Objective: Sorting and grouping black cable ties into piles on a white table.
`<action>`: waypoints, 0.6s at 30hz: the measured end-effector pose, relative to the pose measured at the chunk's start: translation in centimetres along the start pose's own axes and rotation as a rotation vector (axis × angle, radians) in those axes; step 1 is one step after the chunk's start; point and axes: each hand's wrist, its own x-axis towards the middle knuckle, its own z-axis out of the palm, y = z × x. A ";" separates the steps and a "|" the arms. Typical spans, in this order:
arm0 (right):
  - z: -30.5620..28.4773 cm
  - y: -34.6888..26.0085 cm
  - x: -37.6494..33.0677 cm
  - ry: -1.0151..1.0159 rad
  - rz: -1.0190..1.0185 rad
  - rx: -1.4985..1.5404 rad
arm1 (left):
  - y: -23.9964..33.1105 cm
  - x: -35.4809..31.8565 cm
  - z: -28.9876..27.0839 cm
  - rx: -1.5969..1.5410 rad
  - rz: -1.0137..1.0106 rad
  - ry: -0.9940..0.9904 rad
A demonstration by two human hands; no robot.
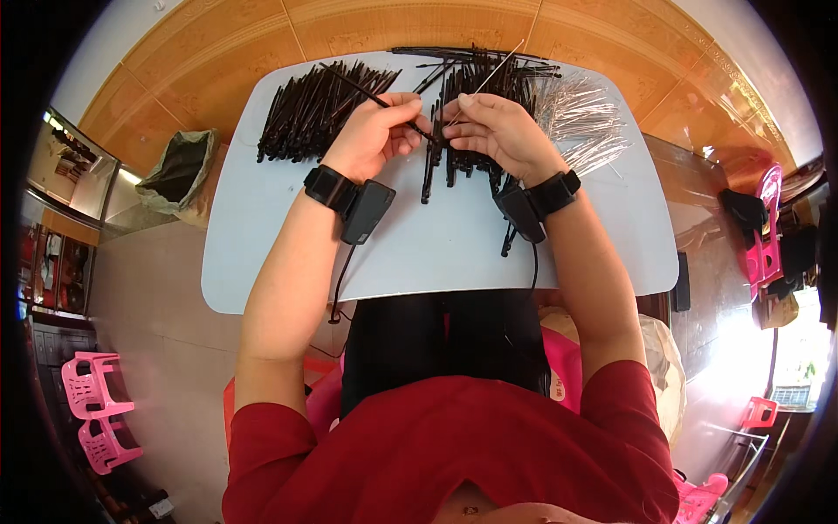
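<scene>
My left hand [381, 131] is closed on a thin black stick [353, 85], which slants from the upper left down to the right. Between the thumb and fingers of my right hand [499, 129] is a thin silvery wire [506, 61], tilted up to the right. Both hands are close together above the far half of the table. Left of my left hand lies a pile of black sticks [297, 118]. Another heap of black sticks [471, 162] spreads under and behind my right hand. To its right lies a bundle of silvery wires [585, 113].
The pale table [410, 253] has rounded corners and stands by an orange-brown tiled wall [393, 31]. A lined bin or sack [179, 179] is on the floor at left. Pink plastic chairs [92, 389] stand further left. Black devices with cables are strapped to both wrists.
</scene>
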 end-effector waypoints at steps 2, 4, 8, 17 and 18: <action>0.0 0.0 0.1 -0.011 -0.019 0.021 | -0.6 0.1 0.5 0.052 0.014 0.067; -0.1 0.1 0.2 -0.029 -0.040 -0.004 | -0.8 0.1 0.8 0.079 0.019 0.097; 0.0 0.5 0.4 -0.056 -0.056 -0.026 | -1.0 0.0 1.2 0.362 0.045 -0.005; 1.2 0.1 0.1 0.096 -0.022 -0.272 | -2.0 0.4 1.2 0.669 0.035 0.114; 1.2 0.2 0.1 0.097 -0.022 -0.271 | -1.8 0.5 1.2 0.725 0.072 0.137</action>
